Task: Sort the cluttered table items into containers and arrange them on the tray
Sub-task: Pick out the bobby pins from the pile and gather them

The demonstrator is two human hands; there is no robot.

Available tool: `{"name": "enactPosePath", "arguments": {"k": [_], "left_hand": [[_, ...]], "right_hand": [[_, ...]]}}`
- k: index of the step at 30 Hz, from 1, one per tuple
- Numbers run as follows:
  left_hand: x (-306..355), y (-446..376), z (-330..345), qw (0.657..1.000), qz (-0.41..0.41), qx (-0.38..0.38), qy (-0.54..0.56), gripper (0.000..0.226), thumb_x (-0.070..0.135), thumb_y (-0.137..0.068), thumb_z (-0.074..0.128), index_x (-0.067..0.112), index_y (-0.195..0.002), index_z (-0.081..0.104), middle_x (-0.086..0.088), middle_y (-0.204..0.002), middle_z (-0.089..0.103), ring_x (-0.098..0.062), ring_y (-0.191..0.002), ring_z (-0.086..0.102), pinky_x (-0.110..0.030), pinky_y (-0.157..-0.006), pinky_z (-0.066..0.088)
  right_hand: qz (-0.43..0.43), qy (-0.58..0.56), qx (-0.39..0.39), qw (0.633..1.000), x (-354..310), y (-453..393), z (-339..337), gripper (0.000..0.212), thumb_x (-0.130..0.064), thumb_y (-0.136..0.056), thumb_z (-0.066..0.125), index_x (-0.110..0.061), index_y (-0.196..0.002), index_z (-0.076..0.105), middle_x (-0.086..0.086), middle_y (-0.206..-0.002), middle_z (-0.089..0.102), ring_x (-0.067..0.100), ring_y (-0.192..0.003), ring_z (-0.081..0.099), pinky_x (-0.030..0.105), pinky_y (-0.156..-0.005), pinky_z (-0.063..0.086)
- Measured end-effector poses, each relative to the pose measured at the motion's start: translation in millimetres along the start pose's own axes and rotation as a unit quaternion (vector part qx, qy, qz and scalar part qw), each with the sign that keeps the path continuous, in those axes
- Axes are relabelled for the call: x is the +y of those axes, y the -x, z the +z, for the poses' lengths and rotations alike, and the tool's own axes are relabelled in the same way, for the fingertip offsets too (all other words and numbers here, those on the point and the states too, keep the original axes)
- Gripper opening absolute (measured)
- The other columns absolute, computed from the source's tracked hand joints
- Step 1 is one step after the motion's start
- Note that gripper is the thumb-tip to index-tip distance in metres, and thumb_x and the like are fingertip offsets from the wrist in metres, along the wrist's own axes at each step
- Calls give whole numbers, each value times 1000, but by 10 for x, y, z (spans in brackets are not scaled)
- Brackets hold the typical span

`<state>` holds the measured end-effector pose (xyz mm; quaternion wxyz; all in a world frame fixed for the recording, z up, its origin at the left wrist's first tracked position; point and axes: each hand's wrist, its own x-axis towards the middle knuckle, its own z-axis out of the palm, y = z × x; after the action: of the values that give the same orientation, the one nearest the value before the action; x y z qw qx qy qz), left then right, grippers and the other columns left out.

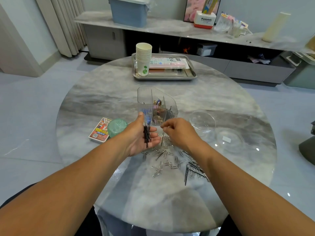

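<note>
While the left hand (142, 137), just before the clear organizer (156, 106), cups a bundle of black bobby pins (147, 134) as a collecting tray, the right hand (177, 132) beside it pinches one pin (162, 138) for transfer.

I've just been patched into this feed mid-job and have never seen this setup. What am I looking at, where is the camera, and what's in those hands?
There is no machine: a person works with bare hands, and the single picture comes from a camera worn on their head, looking forward and down. The left hand lies palm up holding a bundle of black hairpins. The right hand has its fingers curled beside it; whether it pinches a pin is too small to tell. On the round marble table lie scattered paper clips and loose hairpins, a clear divided organiser, a card box, a green lid and two clear round dishes. At the far edge a metal tray holds stacked paper cups and packets.
</note>
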<state>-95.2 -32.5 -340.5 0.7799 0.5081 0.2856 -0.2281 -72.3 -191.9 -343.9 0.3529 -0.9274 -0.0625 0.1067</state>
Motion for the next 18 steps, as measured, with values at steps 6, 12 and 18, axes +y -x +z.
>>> {"name": "enactPosePath", "arguments": {"k": [6, 12, 18], "left_hand": [[24, 24, -45, 1000, 2, 4, -10, 79, 68, -100, 29, -4, -109, 60, -17, -84, 61, -29, -73, 68, -37, -59, 62], [7, 44, -34, 999, 3, 9, -32, 78, 68, -100, 30, -3, -108, 61, -16, -83, 61, -28, -72, 68, -34, -53, 60], [8, 36, -25, 999, 7, 13, -41, 78, 68, -100, 31, -3, -111, 62, -15, -82, 61, -28, -75, 68, -34, -55, 61]], "right_hand": [[26, 102, -31, 994, 102, -41, 108, 8, -32, -89, 76, -25, -91, 73, -8, -83, 68, 16, -82, 65, 32, -74, 53], [63, 129, -72, 987, 91, -75, -11, 18, -24, -77, 86, -21, -85, 70, -6, -82, 72, 17, -85, 69, 39, -81, 59], [2, 168, -103, 980, 33, -58, -49, 16, -23, -80, 85, -26, -89, 73, -7, -88, 70, 17, -87, 68, 36, -81, 58]]}}
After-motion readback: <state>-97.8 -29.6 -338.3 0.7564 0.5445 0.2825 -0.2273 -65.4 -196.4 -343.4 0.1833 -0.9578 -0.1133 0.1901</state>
